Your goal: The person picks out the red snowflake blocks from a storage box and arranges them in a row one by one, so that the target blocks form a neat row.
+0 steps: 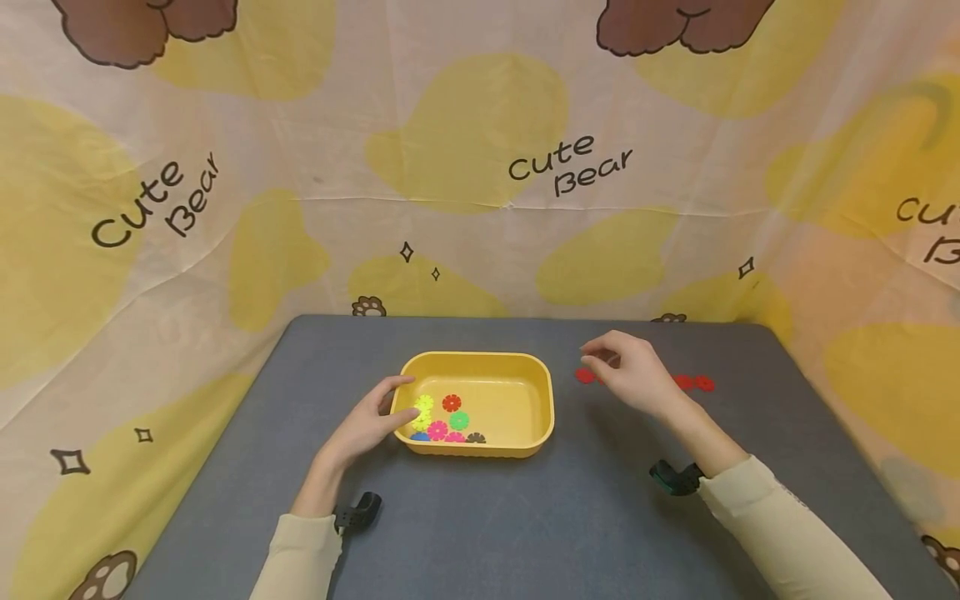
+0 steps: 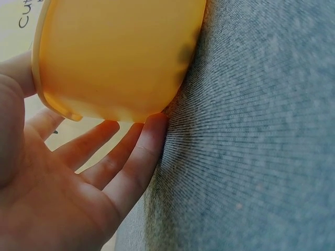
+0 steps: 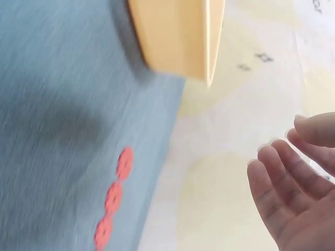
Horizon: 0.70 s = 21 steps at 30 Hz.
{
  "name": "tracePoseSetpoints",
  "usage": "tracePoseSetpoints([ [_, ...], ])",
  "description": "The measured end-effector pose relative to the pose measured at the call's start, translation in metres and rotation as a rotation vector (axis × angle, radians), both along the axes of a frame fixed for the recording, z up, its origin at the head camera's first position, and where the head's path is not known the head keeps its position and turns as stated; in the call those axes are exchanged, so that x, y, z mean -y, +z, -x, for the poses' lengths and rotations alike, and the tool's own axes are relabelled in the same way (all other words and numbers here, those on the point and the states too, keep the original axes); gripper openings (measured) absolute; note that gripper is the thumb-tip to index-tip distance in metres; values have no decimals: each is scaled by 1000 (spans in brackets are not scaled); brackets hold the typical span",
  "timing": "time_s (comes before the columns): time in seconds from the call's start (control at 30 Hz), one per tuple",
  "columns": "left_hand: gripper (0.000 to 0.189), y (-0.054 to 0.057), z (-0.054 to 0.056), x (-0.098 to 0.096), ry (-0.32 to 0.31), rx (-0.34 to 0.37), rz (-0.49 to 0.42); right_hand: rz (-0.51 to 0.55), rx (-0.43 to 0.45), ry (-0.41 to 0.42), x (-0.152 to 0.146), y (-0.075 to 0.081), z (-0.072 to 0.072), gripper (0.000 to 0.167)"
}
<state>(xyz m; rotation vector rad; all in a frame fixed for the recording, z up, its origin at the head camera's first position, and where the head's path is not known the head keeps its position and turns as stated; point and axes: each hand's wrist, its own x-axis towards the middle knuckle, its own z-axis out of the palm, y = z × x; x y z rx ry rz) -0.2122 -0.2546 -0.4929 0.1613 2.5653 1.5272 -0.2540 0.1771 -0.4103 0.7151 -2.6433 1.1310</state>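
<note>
A yellow plastic bin (image 1: 517,408) stands on the table, with several notched snowflake discs in its left part: yellow discs (image 1: 423,408), a red disc (image 1: 452,402), a green disc (image 1: 459,421), pink discs (image 1: 438,430), a blue disc and a dark one. My left hand (image 1: 367,425) holds the bin's left end, thumb over the rim and fingertips (image 2: 155,128) against the outer wall. To the right of the bin, my right hand (image 1: 626,371) hovers above a row of red discs (image 3: 113,197), fingers bent and thumb near the index finger, nothing visible between them.
A dark grey cloth covers the table (image 1: 480,525). Behind it and at both sides hangs a printed curtain (image 1: 465,167) with yellow patches and bear drawings. Each wrist carries a black camera mount, one of them (image 1: 360,510) beside the left sleeve.
</note>
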Motion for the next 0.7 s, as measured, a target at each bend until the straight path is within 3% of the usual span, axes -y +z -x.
tracePoseSetpoints([
  [0.17,68,1,0,-1,9,3,19,16,-19,36,24,-3,-6,14],
  [0.43,67,2,-1,0,12,8,25,-44,-93,135,68,-7,-11,11],
  [0.7,67,3,-2,-2,15,16,33,-43,-28,189,104,-15,-14,12],
])
